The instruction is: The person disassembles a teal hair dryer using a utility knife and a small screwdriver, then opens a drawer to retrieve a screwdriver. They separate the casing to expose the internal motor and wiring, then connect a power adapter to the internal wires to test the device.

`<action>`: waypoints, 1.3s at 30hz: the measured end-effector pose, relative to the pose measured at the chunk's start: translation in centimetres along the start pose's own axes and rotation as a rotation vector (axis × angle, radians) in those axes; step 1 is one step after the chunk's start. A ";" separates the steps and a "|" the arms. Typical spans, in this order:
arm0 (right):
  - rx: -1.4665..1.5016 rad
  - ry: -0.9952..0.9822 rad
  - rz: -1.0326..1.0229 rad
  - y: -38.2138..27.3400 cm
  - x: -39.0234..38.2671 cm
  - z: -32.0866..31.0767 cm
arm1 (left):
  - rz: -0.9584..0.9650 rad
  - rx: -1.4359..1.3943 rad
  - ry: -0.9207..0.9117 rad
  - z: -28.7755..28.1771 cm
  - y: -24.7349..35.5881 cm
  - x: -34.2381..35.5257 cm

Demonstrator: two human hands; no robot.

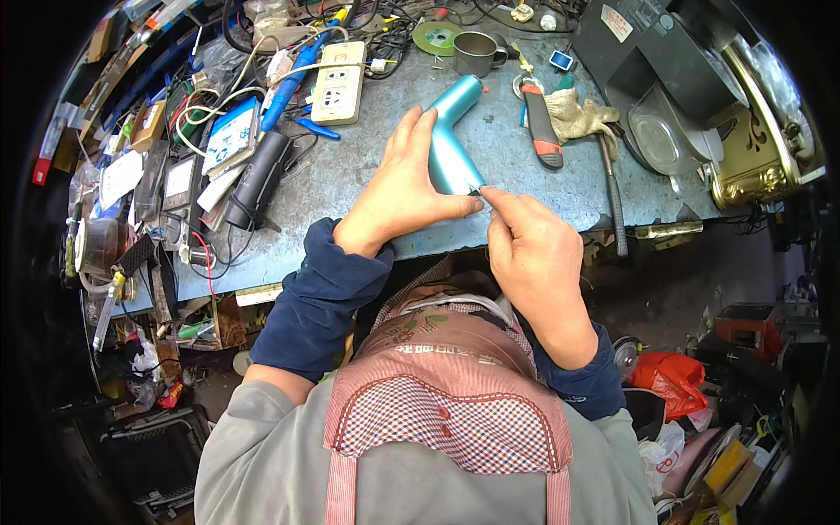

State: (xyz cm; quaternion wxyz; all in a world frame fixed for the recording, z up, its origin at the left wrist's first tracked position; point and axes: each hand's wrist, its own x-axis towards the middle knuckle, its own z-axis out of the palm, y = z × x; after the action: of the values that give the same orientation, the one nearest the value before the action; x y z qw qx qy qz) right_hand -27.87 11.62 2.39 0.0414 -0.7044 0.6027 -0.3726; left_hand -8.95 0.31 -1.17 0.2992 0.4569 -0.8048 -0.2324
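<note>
A teal, bent tubular device [456, 162] lies at an angle over the workbench. My left hand [402, 188] is wrapped round its left side, with the thumb across by its lower end. My right hand [532, 254] has its index finger at that lower end, where a small dark piece shows, and its fingers are curled; what they hold is too small to make out. To the right lie a red and black handled tool [542, 127] and a knitted glove [573, 118].
Behind are a steel mug [472, 54], a green disc [435, 38] and a power strip [337, 83]. A blue tool [293, 83], a black cylinder [254, 184] and tangled cables crowd the left. A long metal rod [612, 201] and dark housings [652, 61] stand or lie right.
</note>
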 end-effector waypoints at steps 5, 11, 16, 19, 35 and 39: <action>-0.167 -0.011 -0.063 -1.2 0.8 0.2 | 0.000 -0.028 0.003 -0.2 0.2 -0.1; -0.334 -0.005 -0.068 -2.4 1.0 0.8 | -0.004 -0.065 0.008 -0.2 0.1 -0.1; -0.405 -0.019 -0.092 -3.0 1.3 1.7 | 0.006 -0.059 0.037 0.2 0.0 -0.1; -0.433 -0.008 -0.098 -3.3 1.6 2.5 | -0.011 -0.072 0.044 0.2 0.4 -0.1; -0.194 -0.068 -0.029 -2.4 3.3 2.9 | -0.019 -0.127 0.034 0.1 0.6 -0.1; -0.158 -0.060 -0.056 -1.9 3.6 3.0 | 0.011 -0.132 0.044 0.1 0.4 -0.1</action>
State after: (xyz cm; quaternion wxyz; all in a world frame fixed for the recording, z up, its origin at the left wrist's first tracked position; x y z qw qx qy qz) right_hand -24.66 7.75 2.91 -0.0063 -0.7328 0.6088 -0.3037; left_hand -9.20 0.58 -1.00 0.3475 0.4367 -0.7836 -0.2730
